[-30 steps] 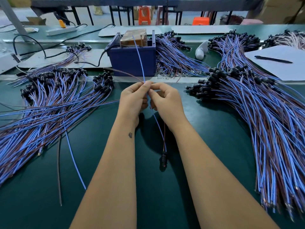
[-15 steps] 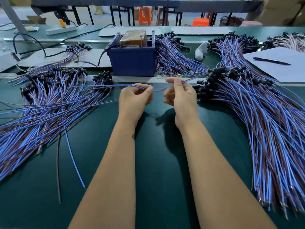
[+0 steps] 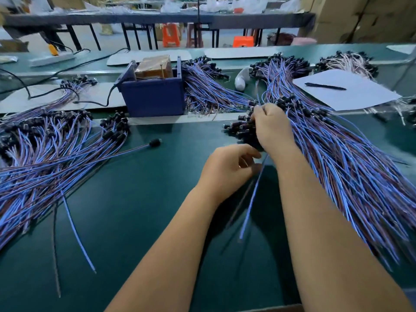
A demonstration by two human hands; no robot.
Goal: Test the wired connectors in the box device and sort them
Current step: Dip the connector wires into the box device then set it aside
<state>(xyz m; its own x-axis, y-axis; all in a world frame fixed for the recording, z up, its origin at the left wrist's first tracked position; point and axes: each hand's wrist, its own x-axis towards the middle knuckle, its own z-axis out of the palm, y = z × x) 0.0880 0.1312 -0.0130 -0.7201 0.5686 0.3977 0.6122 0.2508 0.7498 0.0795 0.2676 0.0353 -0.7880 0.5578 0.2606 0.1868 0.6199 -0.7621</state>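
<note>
The blue box device (image 3: 153, 99) stands at the back centre of the green mat. My right hand (image 3: 271, 128) is curled over the black connector heads at the near end of the right pile of blue and brown wired connectors (image 3: 342, 167); what it grips is hidden under the fingers. Just below it, the curled fingers of my left hand (image 3: 228, 170) pinch a blue and a dark wire (image 3: 248, 208) that trail down toward me. A single wired connector (image 3: 154, 143) lies loose on the mat, its wires running into the left pile (image 3: 49, 152).
More connector bundles lie behind the box (image 3: 207, 86) and at the back right (image 3: 281, 64). A white sheet with a pen (image 3: 324, 86) sits at the right. A black cable (image 3: 94, 102) leads left from the box. Two stray wires (image 3: 76, 235) lie near the left pile.
The connector held between both hands now lies on the mat by the left pile. Both hands have moved right to the right pile and taken hold of another one.
</note>
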